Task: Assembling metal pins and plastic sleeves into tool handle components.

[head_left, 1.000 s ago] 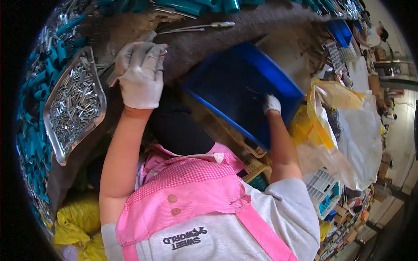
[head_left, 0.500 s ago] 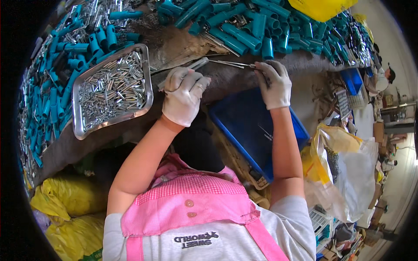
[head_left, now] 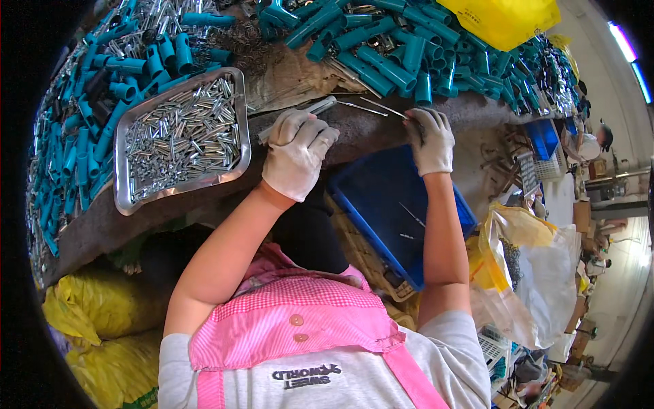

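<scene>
My left hand (head_left: pixel 300 151), in a white glove, is closed around a grey bar-shaped piece (head_left: pixel 321 105) that sticks out past both sides of the fist. From its right end a thin metal rod (head_left: pixel 364 108) points toward my right hand; whether the two are joined I cannot tell. My right hand (head_left: pixel 432 142), also gloved, pinches the end of another thin metal rod (head_left: pixel 383 106), which slants up and left above the first. Left of my left hand is a metal tray (head_left: pixel 243 129) heaped with small metal pins (head_left: pixel 184 133).
Teal tubular pieces (head_left: pixel 388 68) are piled along the bench's far side and left. A blue bin (head_left: pixel 381 232) with a few thin metal pieces sits below my right forearm. Yellow sacks (head_left: pixel 102 307) lie lower left, an open white-and-yellow sack (head_left: pixel 545 273) at right.
The right hand has shifted slightly right and down, and its rod now slants more steeply, apart from the other rod's tip. My left hand keeps its grip on the grey piece.
</scene>
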The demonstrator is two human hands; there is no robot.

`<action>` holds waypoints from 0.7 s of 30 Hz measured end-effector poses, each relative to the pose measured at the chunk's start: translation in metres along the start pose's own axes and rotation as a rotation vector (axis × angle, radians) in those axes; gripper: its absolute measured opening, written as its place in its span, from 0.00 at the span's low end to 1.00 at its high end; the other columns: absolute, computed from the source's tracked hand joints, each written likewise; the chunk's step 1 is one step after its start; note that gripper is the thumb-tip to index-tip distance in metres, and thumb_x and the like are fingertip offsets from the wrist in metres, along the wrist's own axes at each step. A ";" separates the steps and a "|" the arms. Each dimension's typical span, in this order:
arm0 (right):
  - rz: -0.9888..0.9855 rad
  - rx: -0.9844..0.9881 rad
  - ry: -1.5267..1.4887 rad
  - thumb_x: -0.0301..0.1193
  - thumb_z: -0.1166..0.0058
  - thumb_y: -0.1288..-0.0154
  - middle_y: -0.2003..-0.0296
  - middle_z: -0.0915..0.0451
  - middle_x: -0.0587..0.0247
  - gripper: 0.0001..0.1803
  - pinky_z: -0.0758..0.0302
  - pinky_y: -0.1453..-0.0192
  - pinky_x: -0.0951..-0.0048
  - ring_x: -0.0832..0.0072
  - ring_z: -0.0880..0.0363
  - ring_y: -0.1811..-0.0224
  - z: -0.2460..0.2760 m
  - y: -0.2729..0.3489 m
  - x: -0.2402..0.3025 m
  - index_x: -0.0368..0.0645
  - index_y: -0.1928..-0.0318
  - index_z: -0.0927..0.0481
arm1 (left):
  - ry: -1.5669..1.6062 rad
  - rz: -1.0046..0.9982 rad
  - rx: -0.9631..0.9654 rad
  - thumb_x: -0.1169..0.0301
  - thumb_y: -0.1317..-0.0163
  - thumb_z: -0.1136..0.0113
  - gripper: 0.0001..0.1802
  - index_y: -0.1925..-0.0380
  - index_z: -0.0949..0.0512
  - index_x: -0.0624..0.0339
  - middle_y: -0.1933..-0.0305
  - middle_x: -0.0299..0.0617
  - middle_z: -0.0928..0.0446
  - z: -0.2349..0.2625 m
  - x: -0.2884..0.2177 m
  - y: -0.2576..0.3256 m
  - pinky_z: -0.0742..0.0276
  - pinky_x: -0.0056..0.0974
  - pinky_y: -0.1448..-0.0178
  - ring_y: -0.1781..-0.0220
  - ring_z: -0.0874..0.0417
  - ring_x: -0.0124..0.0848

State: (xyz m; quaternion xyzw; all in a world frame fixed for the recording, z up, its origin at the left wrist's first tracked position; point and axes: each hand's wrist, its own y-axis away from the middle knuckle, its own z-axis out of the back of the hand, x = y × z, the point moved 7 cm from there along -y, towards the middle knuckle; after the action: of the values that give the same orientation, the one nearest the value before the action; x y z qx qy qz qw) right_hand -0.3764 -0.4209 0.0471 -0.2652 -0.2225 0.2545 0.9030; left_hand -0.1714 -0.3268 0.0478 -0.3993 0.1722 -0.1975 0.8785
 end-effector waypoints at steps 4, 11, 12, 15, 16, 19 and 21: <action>-0.062 -0.010 -0.066 0.31 0.43 0.44 0.63 0.21 0.59 0.09 0.28 0.53 0.65 0.63 0.24 0.59 0.007 0.012 -0.002 0.43 0.62 0.21 | 0.003 0.006 0.011 0.73 0.57 0.45 0.11 0.70 0.23 0.52 0.65 0.33 0.26 -0.003 0.001 0.001 0.31 0.42 0.46 0.53 0.29 0.35; -0.781 0.246 -1.291 0.31 0.45 0.38 0.65 0.22 0.62 0.14 0.26 0.61 0.76 0.77 0.24 0.65 -0.003 0.049 0.007 0.35 0.56 0.25 | 0.023 0.021 -0.021 0.73 0.57 0.45 0.11 0.70 0.23 0.52 0.64 0.34 0.26 0.000 0.002 0.003 0.32 0.42 0.46 0.53 0.29 0.36; -0.809 0.274 -1.399 0.32 0.45 0.38 0.65 0.22 0.63 0.14 0.26 0.61 0.76 0.77 0.24 0.65 -0.004 0.053 0.011 0.36 0.56 0.25 | 0.024 0.026 -0.028 0.73 0.57 0.45 0.11 0.70 0.23 0.52 0.64 0.34 0.26 0.002 0.003 0.003 0.32 0.42 0.46 0.53 0.29 0.36; -0.841 0.313 -1.557 0.34 0.44 0.39 0.66 0.22 0.64 0.15 0.26 0.62 0.76 0.76 0.24 0.66 -0.007 0.062 0.018 0.37 0.56 0.25 | 0.021 0.015 -0.014 0.74 0.56 0.45 0.11 0.70 0.22 0.52 0.64 0.34 0.26 0.003 0.002 0.002 0.32 0.42 0.45 0.53 0.29 0.35; -0.846 0.332 -1.631 0.35 0.44 0.39 0.66 0.22 0.64 0.15 0.26 0.62 0.76 0.76 0.24 0.67 -0.007 0.063 0.023 0.37 0.56 0.25 | 0.016 0.018 -0.014 0.74 0.56 0.45 0.10 0.70 0.22 0.52 0.64 0.34 0.26 0.004 0.002 0.003 0.32 0.42 0.45 0.52 0.29 0.35; -0.864 0.343 -1.735 0.35 0.44 0.39 0.67 0.23 0.65 0.15 0.26 0.63 0.76 0.77 0.24 0.68 -0.009 0.068 0.028 0.38 0.56 0.25 | 0.022 0.031 0.000 0.74 0.56 0.45 0.10 0.70 0.22 0.52 0.64 0.34 0.25 0.003 0.002 0.003 0.32 0.41 0.45 0.52 0.29 0.35; -0.884 0.330 -1.766 0.35 0.44 0.39 0.67 0.23 0.65 0.15 0.26 0.64 0.76 0.77 0.24 0.68 -0.010 0.073 0.027 0.38 0.57 0.25 | 0.039 0.038 0.020 0.74 0.56 0.45 0.10 0.70 0.22 0.52 0.64 0.34 0.25 0.000 0.002 0.003 0.32 0.41 0.45 0.52 0.29 0.35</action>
State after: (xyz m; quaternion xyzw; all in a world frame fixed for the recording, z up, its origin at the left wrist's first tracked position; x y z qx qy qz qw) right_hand -0.3748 -0.3554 0.0036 0.2539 -0.8541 0.0296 0.4531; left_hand -0.1688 -0.3257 0.0454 -0.3831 0.1946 -0.1904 0.8827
